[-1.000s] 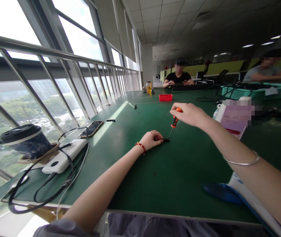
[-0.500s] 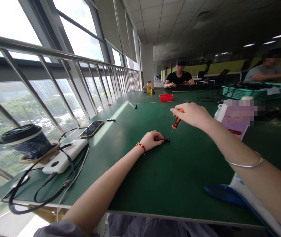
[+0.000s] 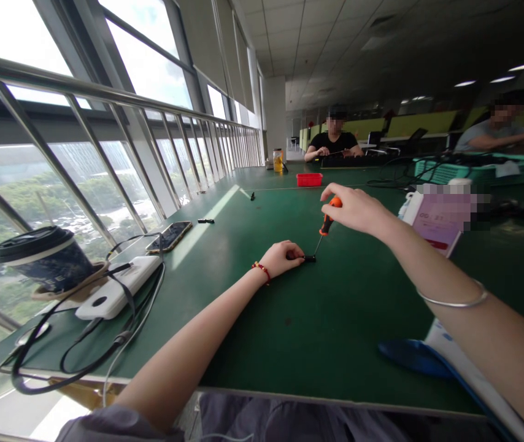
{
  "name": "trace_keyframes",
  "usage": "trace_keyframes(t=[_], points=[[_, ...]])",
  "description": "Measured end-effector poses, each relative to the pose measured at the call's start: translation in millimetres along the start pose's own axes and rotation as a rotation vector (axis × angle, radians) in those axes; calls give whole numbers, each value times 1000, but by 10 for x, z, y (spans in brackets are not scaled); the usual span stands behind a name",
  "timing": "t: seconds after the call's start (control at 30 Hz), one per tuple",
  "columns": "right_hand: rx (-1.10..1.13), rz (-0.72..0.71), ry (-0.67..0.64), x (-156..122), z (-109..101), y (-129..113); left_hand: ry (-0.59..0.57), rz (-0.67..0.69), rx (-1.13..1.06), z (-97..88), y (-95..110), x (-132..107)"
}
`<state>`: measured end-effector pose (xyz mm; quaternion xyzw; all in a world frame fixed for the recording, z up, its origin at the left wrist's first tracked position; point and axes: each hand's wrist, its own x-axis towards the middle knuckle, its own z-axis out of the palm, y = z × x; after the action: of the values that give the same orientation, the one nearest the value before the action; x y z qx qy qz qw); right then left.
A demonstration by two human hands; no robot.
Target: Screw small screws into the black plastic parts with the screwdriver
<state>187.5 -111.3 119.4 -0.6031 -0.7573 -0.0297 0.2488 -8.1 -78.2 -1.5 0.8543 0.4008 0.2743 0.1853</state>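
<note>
My left hand [image 3: 281, 258] rests on the green table [image 3: 317, 319], fingers closed on a small black part [image 3: 308, 258] that it pins to the surface. My right hand [image 3: 354, 209] is closed round the orange and black handle of a small screwdriver [image 3: 327, 223]. The screwdriver leans down to the left, and its thin tip meets the black part. A red bead bracelet sits on my left wrist and a silver bangle on my right forearm.
At the left edge lie a lidded coffee cup [image 3: 43, 258], a white power bank [image 3: 117, 286] with black cables, and a phone [image 3: 169, 236]. Small black parts [image 3: 205, 221] and a red tray [image 3: 308, 179] lie farther off. A pink-screened device [image 3: 434, 220] stands right; two people sit at the far end.
My right hand has turned slightly on the screwdriver handle, which stays on the black part. My left hand has not moved. The view has shifted a little.
</note>
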Motion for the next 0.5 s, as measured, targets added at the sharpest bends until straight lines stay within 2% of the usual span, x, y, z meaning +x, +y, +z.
trace_keyframes(t=[0.5], points=[[-26,-3,1,-1,1,12,5,3,0,-2,-1,4]])
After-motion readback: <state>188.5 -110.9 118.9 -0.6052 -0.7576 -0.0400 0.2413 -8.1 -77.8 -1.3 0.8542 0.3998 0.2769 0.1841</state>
